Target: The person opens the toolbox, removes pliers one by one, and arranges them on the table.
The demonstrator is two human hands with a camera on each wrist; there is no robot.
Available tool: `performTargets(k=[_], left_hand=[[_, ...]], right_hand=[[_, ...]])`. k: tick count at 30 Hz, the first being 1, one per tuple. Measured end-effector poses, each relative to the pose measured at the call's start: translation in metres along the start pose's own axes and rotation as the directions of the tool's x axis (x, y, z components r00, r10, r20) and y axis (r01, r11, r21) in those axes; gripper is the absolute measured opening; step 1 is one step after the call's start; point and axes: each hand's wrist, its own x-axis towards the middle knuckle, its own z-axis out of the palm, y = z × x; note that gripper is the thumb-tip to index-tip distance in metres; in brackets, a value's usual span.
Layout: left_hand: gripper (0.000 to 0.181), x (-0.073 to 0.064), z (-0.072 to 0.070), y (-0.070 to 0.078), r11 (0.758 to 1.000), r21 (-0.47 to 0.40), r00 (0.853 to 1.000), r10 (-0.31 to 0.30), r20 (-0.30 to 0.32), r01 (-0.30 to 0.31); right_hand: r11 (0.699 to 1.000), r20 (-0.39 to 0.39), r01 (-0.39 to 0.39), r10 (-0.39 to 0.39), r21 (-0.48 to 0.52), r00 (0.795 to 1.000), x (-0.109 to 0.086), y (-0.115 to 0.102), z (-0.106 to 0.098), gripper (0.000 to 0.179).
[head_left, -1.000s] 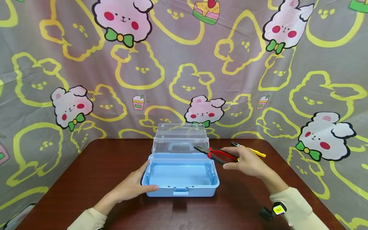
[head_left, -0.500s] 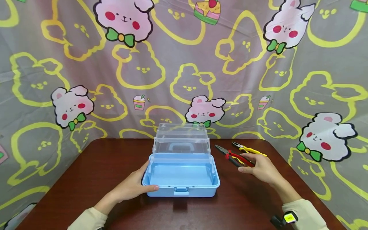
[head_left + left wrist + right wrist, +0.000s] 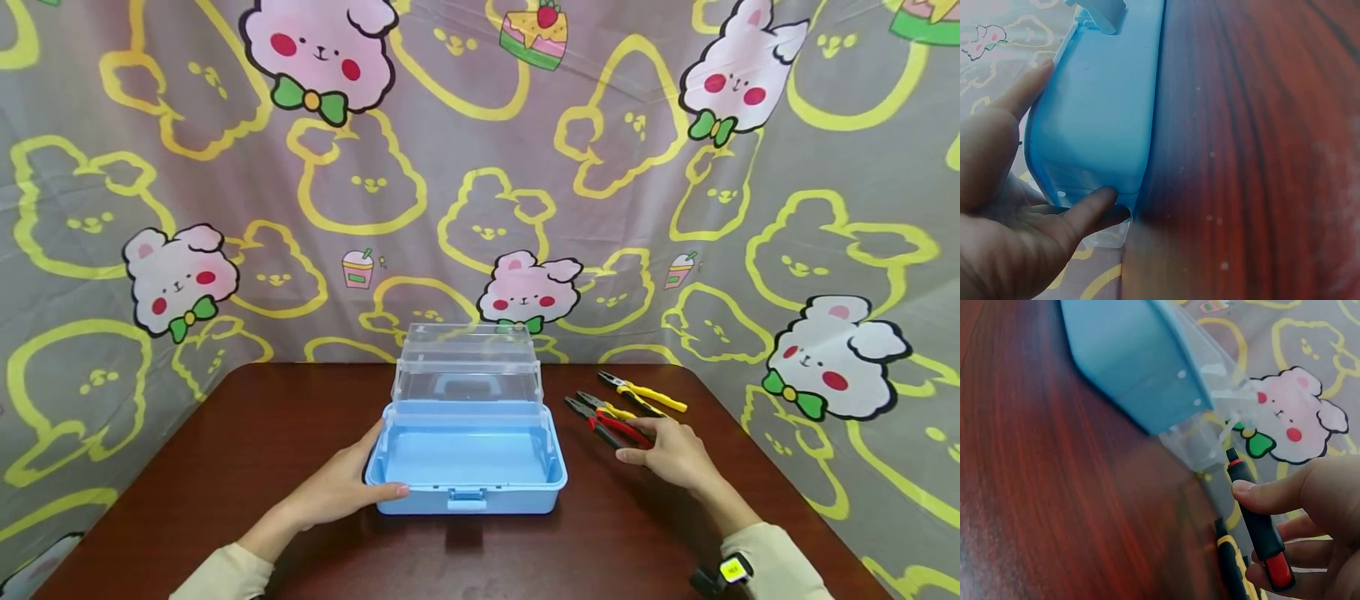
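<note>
A light blue toolbox sits in the middle of the table with its lid raised and its inside bare. My left hand holds its left front corner, the thumb over the front rim; in the left wrist view the other fingers rest against the toolbox wall. To the right of the toolbox, my right hand pinches the handles of red-and-black pliers. Their handle lies between thumb and fingers in the right wrist view. Yellow-and-black pliers lie just behind, partly hidden.
Another pair of yellow-handled pliers lies farther back on the right. Clear trays and a transparent lid rise at the toolbox's rear. A patterned curtain hangs behind the brown table.
My right hand has carried the red-and-black pliers from beside the toolbox's right rim rightward and down beside the other pliers. My left hand has stayed on the toolbox.
</note>
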Motion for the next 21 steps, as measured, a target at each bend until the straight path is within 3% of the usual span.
performTargets(k=[7, 21], left_hand=[[0.117, 0.002, 0.000, 0.000, 0.999, -0.032, 1.000, -0.004, 0.012, 0.004], [0.117, 0.000, 0.000, 0.002, 1.000, -0.024, 1.000, -0.014, 0.008, 0.014]], right_hand=[[0.999, 0.012, -0.015, 0.015, -0.032, 1.000, 0.001, 0.006, 0.008, 0.069], [0.973, 0.030, 0.006, 0.001, -0.230, 1.000, 0.000, 0.001, 0.018, 0.069]])
